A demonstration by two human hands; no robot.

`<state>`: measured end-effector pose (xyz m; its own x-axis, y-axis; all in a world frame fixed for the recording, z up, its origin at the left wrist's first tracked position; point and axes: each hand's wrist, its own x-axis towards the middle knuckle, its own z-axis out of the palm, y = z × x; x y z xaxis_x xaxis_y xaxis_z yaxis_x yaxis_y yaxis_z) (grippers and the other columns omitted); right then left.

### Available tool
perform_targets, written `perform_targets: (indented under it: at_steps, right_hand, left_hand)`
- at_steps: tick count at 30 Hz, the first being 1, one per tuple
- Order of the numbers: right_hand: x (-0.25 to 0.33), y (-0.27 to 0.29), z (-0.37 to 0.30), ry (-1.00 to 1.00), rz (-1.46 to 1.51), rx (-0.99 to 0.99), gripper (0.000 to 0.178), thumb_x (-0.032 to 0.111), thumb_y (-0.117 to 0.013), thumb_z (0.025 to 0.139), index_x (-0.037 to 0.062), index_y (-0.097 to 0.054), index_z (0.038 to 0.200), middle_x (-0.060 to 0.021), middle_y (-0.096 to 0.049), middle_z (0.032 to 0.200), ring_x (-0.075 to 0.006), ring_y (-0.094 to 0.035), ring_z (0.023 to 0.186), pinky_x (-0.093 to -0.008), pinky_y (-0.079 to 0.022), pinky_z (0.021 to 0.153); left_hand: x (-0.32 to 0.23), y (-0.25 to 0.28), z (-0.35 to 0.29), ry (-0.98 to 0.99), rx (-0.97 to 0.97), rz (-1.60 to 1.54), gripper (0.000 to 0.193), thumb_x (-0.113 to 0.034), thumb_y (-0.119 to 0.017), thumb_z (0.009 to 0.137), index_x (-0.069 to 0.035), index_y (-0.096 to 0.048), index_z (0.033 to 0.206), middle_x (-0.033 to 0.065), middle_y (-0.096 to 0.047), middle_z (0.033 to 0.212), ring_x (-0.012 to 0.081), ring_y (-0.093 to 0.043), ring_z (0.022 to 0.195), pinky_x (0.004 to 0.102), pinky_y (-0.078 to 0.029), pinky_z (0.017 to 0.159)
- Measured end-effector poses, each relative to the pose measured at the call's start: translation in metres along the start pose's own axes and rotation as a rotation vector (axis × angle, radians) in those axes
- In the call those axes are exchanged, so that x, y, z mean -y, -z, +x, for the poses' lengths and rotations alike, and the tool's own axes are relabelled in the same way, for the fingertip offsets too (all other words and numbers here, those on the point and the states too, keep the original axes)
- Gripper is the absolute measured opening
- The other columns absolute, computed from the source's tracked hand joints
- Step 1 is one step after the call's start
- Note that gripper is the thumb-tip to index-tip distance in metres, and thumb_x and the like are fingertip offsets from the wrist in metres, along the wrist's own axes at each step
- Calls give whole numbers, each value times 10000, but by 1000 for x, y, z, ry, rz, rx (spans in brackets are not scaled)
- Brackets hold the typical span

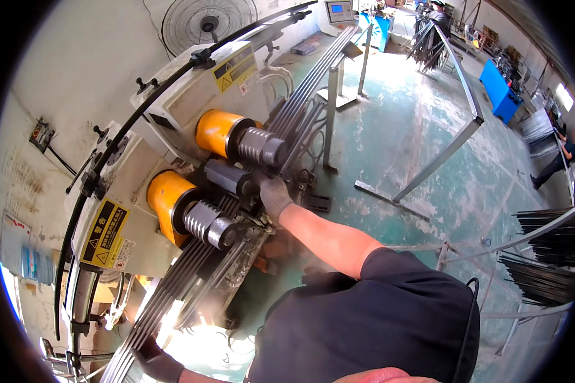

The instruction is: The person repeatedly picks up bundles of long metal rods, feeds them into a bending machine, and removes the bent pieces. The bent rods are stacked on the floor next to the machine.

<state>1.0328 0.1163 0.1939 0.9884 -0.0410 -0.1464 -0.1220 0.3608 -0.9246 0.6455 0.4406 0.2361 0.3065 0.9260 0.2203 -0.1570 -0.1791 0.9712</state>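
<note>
Long thin metal rods (152, 313) run side by side through a machine with ridged steel rollers, from the lower left to the far upper middle. My left hand (160, 364), in a dark glove, is closed at the edge of these rods at the lower left. My right hand (275, 196), in a grey glove, reaches in beside a dark steel block (225, 177) between the near ridged roller (209, 223) and the far ridged roller (262, 145). Its fingertips are hidden in the shadow there, so its grip does not show. Orange cylindrical housings (170, 199) sit behind the rollers.
A black curved rail (153, 86) runs along the machine's wall side, below a large fan (209, 24). A grey metal stand (441, 156) stands on the green floor at right. Bundles of dark rods (536, 274) lie at far right, and a co-worker (561, 156) stands beyond them.
</note>
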Motion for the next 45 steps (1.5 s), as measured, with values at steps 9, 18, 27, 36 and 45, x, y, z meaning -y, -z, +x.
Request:
perform_targets:
  at_steps: [9, 18, 27, 36, 45]
  right_hand:
    - [-1, -3, 30, -148, -5, 80, 333, 237, -719, 887, -23, -717, 1096, -106, -729, 954, -199, -686, 815, -352, -535, 733]
    - [13, -4, 35, 26, -171, 120, 395, 272, -759, 899, -47, -712, 1126, -127, -738, 927, -165, -708, 799, -319, -570, 710]
    - [18, 2, 37, -19, -188, 108, 463, 282, -798, 874, -36, -707, 1198, -140, -759, 1038, -158, -710, 849, -327, -564, 768]
    - [-16, 3, 54, 247, -404, 145, 308, 155, -692, 929, 117, -729, 1233, -115, -741, 1124, -199, -713, 964, -323, -564, 880]
    - [2, -1, 43, 100, -269, 113, 310, 207, -726, 907, 52, -733, 1176, -130, -752, 1063, -182, -714, 932, -339, -556, 830]
  left_hand:
    - [-121, -69, 54, -103, -51, -217, 478, -290, -618, 1029, 90, -612, 1318, 186, -696, 1185, 255, -677, 1088, 371, -519, 975]
    - [-190, -204, 32, -280, 104, -182, 352, -164, -627, 969, 68, -645, 1234, 151, -685, 1016, 220, -653, 934, 333, -522, 902]
    - [-216, -297, 41, -524, 452, 112, 383, -169, -660, 972, 57, -591, 1275, 108, -665, 1021, 181, -653, 908, 321, -518, 893]
    - [-225, -339, 49, -518, 636, 92, 384, -159, -716, 924, 38, -577, 1223, 49, -622, 892, 120, -597, 778, 249, -492, 714]
    - [-222, -337, 49, -466, 653, 90, 407, -156, -725, 929, 47, -573, 1248, 40, -622, 902, 105, -572, 777, 241, -477, 706]
